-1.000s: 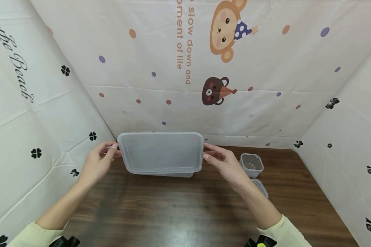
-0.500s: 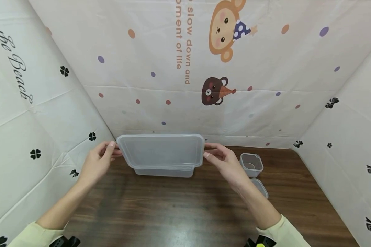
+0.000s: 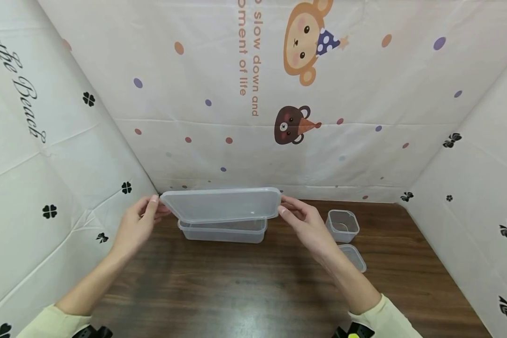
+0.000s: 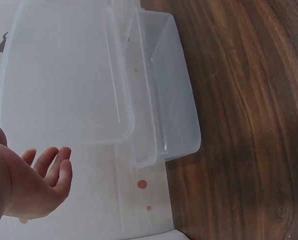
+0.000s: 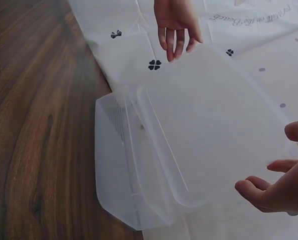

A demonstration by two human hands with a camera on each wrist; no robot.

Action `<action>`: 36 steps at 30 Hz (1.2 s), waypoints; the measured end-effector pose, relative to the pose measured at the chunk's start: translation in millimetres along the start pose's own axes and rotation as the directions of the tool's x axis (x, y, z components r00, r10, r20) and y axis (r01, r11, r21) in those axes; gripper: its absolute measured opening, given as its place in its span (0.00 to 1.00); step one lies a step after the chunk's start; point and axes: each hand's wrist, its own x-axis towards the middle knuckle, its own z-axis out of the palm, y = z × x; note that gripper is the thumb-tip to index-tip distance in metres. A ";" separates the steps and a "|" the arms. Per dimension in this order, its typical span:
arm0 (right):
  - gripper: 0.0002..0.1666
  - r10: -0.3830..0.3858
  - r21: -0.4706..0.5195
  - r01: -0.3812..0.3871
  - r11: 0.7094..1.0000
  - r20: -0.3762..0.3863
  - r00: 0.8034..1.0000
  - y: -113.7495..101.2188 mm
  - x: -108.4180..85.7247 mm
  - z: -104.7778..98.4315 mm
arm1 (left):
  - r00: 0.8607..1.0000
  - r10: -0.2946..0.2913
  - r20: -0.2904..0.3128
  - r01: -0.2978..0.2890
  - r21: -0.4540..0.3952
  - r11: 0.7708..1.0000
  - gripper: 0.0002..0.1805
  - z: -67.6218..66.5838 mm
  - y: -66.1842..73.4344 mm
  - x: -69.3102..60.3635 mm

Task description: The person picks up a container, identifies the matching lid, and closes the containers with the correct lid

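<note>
A large translucent plastic lid point(image 3: 224, 205) is held up in the air, tilted, over the back of a matching rectangular food container point(image 3: 224, 235). My left hand point(image 3: 136, 225) pinches the lid's left end between thumb and fingers. At the opposite end, my right hand point(image 3: 310, 227) pinches it the same way. In the right wrist view the lid point(image 5: 214, 120) leans above the container point(image 5: 114, 170), with a gap between their front edges. The left wrist view shows the container point(image 4: 176, 95) standing on the wooden table; its inside is partly covered by the lid.
To the right, near my right forearm, stands a small clear container point(image 3: 342, 234) with a small lid point(image 3: 355, 258) in front of it. The brown wooden table point(image 3: 236, 291) is bounded by printed white sheets point(image 3: 211, 145) at the back and both sides.
The lid has tipped flatter, its front edge rising and its back edge lowering, so more of the container's front and opening shows. Both hands keep their grip and have barely shifted.
</note>
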 end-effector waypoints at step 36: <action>0.23 -0.015 0.048 0.019 0.999 -0.083 0.996 12.8 0.1 3.8 | 0.971 -0.183 0.153 0.215 -0.233 0.948 0.37 2.3 -11.4 2.0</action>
